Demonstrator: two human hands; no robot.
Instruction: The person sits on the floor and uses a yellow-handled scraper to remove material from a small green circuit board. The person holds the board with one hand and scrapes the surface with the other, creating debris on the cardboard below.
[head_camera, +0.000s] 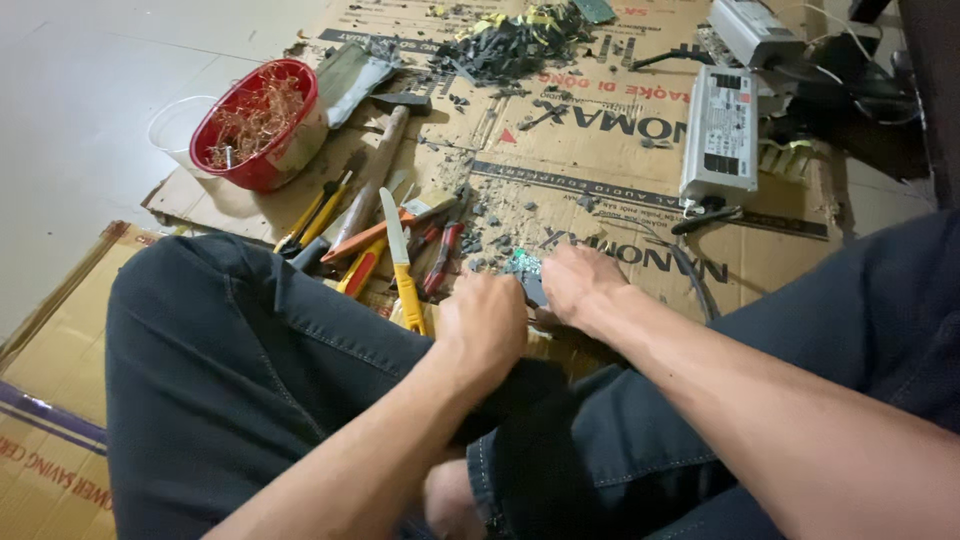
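Note:
I sit cross-legged in dark trousers on flattened cardboard (600, 140). My left hand (485, 322) is closed into a fist just above my knee, close to the yellow handle of a knife (403, 262). My right hand (580, 285) is closed around a small green circuit board (522, 268), which sticks out between the two hands. What the left fist grips is hidden by its fingers.
Screwdrivers, pliers (440, 255) and a wooden-handled hammer (375, 165) lie left of the hands. A red bowl (262, 125) of copper wire scraps stands at far left. A white metal power unit (720, 135) lies at right, and a heap of dark broken parts (510, 45) at the back.

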